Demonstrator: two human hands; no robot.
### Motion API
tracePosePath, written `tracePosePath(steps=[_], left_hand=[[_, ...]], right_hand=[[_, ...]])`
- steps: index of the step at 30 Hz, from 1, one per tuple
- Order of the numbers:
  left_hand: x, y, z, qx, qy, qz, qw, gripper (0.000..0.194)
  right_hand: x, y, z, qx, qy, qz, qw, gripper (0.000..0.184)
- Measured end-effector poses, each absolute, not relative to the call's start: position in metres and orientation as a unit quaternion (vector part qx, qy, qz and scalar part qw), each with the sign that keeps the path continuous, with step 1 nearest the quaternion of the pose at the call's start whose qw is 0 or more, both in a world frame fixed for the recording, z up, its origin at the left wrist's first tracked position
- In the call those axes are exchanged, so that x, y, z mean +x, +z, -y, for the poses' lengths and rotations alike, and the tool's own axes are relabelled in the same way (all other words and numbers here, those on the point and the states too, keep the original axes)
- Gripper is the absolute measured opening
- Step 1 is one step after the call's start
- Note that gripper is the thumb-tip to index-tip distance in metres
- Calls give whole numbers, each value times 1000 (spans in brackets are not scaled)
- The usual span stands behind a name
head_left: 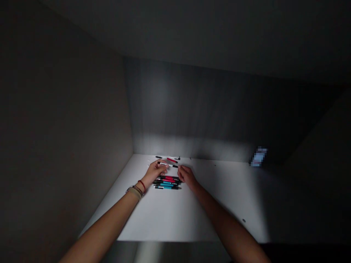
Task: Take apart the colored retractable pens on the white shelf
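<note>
Both my arms reach forward over a white tabletop [175, 219]. My left hand [155, 171] and my right hand [187, 174] hold the two ends of a white pen with black tips [168, 165], fingers pinched on it. Just in front of the hands lies a tight row of several pens [168, 182], red ones farther back and teal ones nearer me. Beyond the held pen, a red pen [172, 160] with dark pieces beside it lies close to the back wall. My left wrist wears bracelets.
Dark walls close in the table at the left and back. A small blurred bluish object [259, 157] sits at the far right by the wall. A tiny dark speck [244, 220] lies on the table's right part.
</note>
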State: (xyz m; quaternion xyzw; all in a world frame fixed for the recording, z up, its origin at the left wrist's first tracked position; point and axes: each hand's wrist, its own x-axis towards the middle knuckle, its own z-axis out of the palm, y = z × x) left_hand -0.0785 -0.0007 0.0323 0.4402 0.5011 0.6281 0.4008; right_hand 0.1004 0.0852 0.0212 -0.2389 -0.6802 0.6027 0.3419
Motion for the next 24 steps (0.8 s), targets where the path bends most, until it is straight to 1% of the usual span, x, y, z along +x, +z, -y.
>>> tracePosePath(steps=[3, 8, 11, 15, 20, 24], left_hand=[[-81, 35, 5, 464, 623, -515, 363, 47], [-80, 38, 17, 604, 529, -558, 207, 29], [-78, 38, 24, 632, 503, -573, 141, 24], [-81, 33, 29, 634, 487, -587, 126, 23], [-83, 27, 26, 634, 490, -583, 134, 25], [-83, 26, 25, 636, 491, -579, 139, 25]], right_hand=[[102, 18, -90, -241, 605, 684, 329, 54], [106, 16, -95, -248, 589, 698, 323, 54], [108, 19, -95, -256, 569, 711, 325, 55], [109, 20, -95, -263, 551, 728, 313, 53], [108, 19, -96, -274, 518, 746, 315, 63], [110, 21, -97, -287, 499, 755, 314, 65]])
